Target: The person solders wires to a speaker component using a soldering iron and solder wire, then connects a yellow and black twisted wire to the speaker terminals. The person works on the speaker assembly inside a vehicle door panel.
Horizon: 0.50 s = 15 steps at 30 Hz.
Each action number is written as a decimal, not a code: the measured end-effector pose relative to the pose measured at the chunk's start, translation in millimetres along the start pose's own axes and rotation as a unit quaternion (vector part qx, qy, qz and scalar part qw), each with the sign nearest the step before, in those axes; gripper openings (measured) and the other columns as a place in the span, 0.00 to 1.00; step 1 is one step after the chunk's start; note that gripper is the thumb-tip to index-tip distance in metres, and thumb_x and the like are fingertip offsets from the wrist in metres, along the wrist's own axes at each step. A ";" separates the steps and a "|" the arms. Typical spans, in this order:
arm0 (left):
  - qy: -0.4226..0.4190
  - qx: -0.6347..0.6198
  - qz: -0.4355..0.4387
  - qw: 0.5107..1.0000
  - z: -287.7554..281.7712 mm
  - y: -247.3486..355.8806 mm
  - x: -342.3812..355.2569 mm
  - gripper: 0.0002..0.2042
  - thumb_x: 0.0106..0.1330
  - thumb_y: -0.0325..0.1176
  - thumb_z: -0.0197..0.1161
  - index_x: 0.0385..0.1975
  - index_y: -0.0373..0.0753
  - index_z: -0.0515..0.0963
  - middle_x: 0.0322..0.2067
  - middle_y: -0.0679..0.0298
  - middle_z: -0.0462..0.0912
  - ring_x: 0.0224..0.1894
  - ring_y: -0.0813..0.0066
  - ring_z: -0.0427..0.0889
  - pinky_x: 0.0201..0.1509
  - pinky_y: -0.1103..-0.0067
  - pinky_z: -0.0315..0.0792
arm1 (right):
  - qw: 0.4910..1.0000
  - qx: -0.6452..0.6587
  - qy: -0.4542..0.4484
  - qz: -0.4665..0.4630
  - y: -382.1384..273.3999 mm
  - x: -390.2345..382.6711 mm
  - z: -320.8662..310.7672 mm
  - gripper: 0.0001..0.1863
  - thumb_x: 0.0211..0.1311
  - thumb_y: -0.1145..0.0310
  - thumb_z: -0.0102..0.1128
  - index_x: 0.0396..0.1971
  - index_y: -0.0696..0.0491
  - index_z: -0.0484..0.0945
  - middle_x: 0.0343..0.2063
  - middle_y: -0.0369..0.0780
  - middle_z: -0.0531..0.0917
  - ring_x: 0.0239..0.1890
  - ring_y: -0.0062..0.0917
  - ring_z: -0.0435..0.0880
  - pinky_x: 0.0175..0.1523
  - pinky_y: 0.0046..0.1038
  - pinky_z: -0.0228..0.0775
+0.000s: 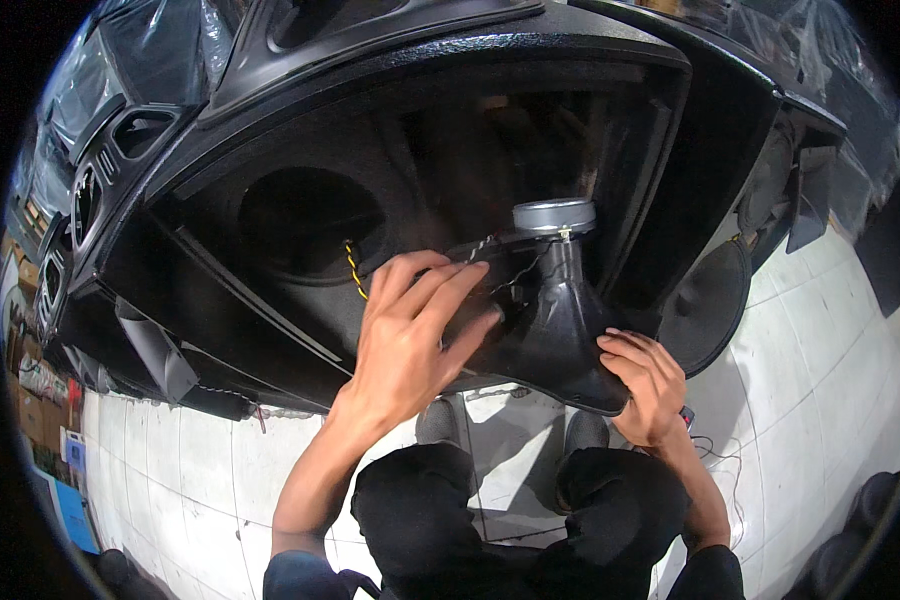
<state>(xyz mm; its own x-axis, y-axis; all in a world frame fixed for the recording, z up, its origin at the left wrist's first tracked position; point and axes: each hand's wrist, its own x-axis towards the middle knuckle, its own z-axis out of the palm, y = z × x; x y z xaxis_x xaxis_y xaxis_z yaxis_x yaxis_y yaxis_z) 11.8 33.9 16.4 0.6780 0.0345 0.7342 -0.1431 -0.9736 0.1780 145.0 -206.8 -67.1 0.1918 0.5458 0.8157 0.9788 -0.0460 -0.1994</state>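
A black horn (560, 340) with a round silver driver (554, 217) on its narrow end lies in front of a large black speaker cabinet (220, 260). My right hand (648, 385) has its fingers on the horn's right side, closed round the flared edge; the thumb is hidden. Just left of the horn is my left hand (405, 330), fingers bent and apart from the thumb, with no object visible between them. Thin wires run beside the horn's neck. A yellow-and-black twisted wire (356, 270) hangs from the cabinet's round opening (310, 225), behind my left hand.
Other black cabinets stand at the left (120, 190) and right, a round speaker cone (708, 305) among them. Plastic-wrapped stacks (150, 60) are at the back. White floor tiles (800, 400) lie below, with a thin cable (735, 470) near my right forearm. A blue box (75, 510) is at far left.
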 end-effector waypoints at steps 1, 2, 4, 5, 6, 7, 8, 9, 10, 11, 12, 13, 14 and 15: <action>-0.009 -0.003 -0.001 1.000 5.7 -4.2 1.5 0.14 0.52 0.25 0.75 0.39 0.33 0.85 0.36 0.57 0.86 0.47 0.59 0.80 0.50 0.69 0.74 | 1.000 0.007 0.015 0.004 1.0 2.6 -0.6 0.20 0.40 0.82 0.61 0.39 0.58 0.79 0.44 0.45 0.85 0.47 0.41 0.86 0.50 0.40 0.78; -0.018 -0.006 -0.002 1.000 8.9 -6.7 3.9 0.13 0.52 0.25 0.75 0.38 0.33 0.86 0.36 0.57 0.86 0.46 0.60 0.80 0.49 0.69 0.75 | 0.999 0.015 0.031 0.007 1.8 6.3 -1.3 0.20 0.39 0.83 0.61 0.38 0.57 0.79 0.42 0.45 0.86 0.46 0.41 0.86 0.50 0.40 0.78; 0.046 -0.028 0.000 0.999 12.9 -11.7 8.1 0.09 0.54 0.22 0.73 0.36 0.32 0.86 0.31 0.57 0.86 0.38 0.63 0.82 0.43 0.71 0.76 | 0.996 0.059 0.043 0.042 -0.6 21.4 -10.9 0.19 0.37 0.87 0.58 0.35 0.57 0.78 0.38 0.46 0.87 0.43 0.40 0.87 0.48 0.36 0.79; 0.066 -0.046 -0.029 0.996 10.5 -13.1 12.0 0.09 0.55 0.22 0.72 0.36 0.32 0.86 0.32 0.56 0.86 0.36 0.64 0.83 0.42 0.72 0.76 | 0.994 0.079 0.051 0.050 -0.7 30.4 -14.6 0.19 0.37 0.88 0.57 0.35 0.58 0.77 0.38 0.46 0.86 0.43 0.40 0.87 0.48 0.35 0.79; 0.085 -0.068 -0.060 0.992 7.0 -11.7 16.8 0.08 0.56 0.22 0.72 0.36 0.32 0.86 0.33 0.55 0.87 0.35 0.65 0.83 0.41 0.73 0.76 | 0.992 0.097 0.057 0.061 0.0 37.6 -17.5 0.19 0.38 0.89 0.56 0.35 0.58 0.77 0.38 0.46 0.86 0.43 0.40 0.87 0.48 0.34 0.79; 0.088 -0.069 -0.086 0.990 3.1 -8.4 23.0 0.07 0.59 0.24 0.71 0.36 0.32 0.85 0.34 0.54 0.87 0.34 0.66 0.85 0.41 0.75 0.76 | 0.979 0.163 0.080 0.090 2.9 42.3 -16.4 0.17 0.43 0.91 0.54 0.36 0.60 0.77 0.38 0.47 0.86 0.42 0.37 0.87 0.47 0.31 0.79; 0.070 -0.073 -0.110 0.989 -1.9 -7.8 28.9 0.07 0.61 0.25 0.70 0.38 0.32 0.86 0.34 0.54 0.87 0.36 0.67 0.86 0.42 0.77 0.76 | 0.968 0.201 0.098 0.110 1.8 50.8 -16.2 0.11 0.55 0.89 0.55 0.36 0.61 0.76 0.37 0.46 0.85 0.42 0.33 0.87 0.49 0.30 0.78; 0.060 -0.097 -0.131 0.985 -1.6 -8.0 34.6 0.08 0.62 0.26 0.70 0.39 0.32 0.86 0.34 0.55 0.87 0.36 0.69 0.86 0.42 0.77 0.76 | 0.964 0.208 0.109 0.123 7.4 53.3 -17.0 0.07 0.59 0.86 0.57 0.37 0.61 0.76 0.37 0.46 0.85 0.43 0.31 0.86 0.49 0.29 0.77; 0.050 -0.122 -0.152 0.980 -1.0 -9.2 39.6 0.08 0.62 0.27 0.69 0.40 0.32 0.86 0.35 0.55 0.88 0.37 0.70 0.86 0.43 0.77 0.76 | 0.960 0.216 0.119 0.135 12.8 54.6 -17.5 0.05 0.63 0.82 0.59 0.38 0.62 0.76 0.37 0.45 0.85 0.43 0.29 0.86 0.50 0.28 0.77; 0.042 -0.123 -0.161 0.978 -1.1 -10.8 43.6 0.09 0.64 0.27 0.68 0.42 0.32 0.85 0.35 0.57 0.88 0.36 0.74 0.85 0.42 0.79 0.76 | 0.956 0.214 0.119 0.161 16.2 55.5 -19.7 0.10 0.66 0.73 0.64 0.41 0.62 0.75 0.36 0.42 0.84 0.41 0.25 0.85 0.49 0.25 0.75; 0.050 -0.153 -0.171 0.972 2.8 -13.5 44.3 0.09 0.64 0.27 0.68 0.42 0.32 0.85 0.34 0.58 0.88 0.35 0.76 0.85 0.41 0.80 0.76 | 0.949 0.222 0.124 0.186 18.2 55.4 -21.7 0.11 0.66 0.71 0.64 0.41 0.62 0.75 0.36 0.41 0.84 0.40 0.24 0.84 0.48 0.23 0.74; 0.058 -0.181 -0.181 0.965 6.8 -16.5 44.9 0.10 0.65 0.27 0.67 0.43 0.32 0.85 0.34 0.59 0.88 0.34 0.77 0.84 0.40 0.81 0.76 | 0.941 0.230 0.130 0.211 20.3 54.9 -22.6 0.13 0.67 0.68 0.65 0.42 0.61 0.75 0.35 0.41 0.84 0.39 0.23 0.83 0.48 0.22 0.73; 0.066 -0.210 -0.190 0.957 10.4 -19.0 45.7 0.10 0.65 0.27 0.67 0.44 0.32 0.85 0.34 0.60 0.88 0.33 0.78 0.84 0.39 0.82 0.76 | 0.933 0.237 0.135 0.236 22.5 55.1 -23.4 0.14 0.67 0.66 0.65 0.42 0.61 0.75 0.35 0.40 0.84 0.38 0.22 0.82 0.47 0.21 0.72; 0.062 -0.221 -0.197 0.953 11.8 -18.1 47.5 0.10 0.66 0.27 0.66 0.45 0.32 0.84 0.32 0.62 0.87 0.30 0.82 0.82 0.35 0.84 0.75 | 0.935 0.219 0.135 0.245 24.6 54.0 -23.5 0.19 0.69 0.60 0.64 0.45 0.62 0.75 0.35 0.39 0.83 0.37 0.20 0.81 0.47 0.21 0.71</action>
<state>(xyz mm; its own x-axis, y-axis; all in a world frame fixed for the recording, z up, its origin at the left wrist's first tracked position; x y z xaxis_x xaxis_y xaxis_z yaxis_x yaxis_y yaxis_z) 55.1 50.5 40.3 0.6556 0.4313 0.6198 -0.2028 -0.6901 0.6948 181.1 -198.2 -15.3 0.6790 0.3151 0.6630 0.6562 0.1445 -0.7407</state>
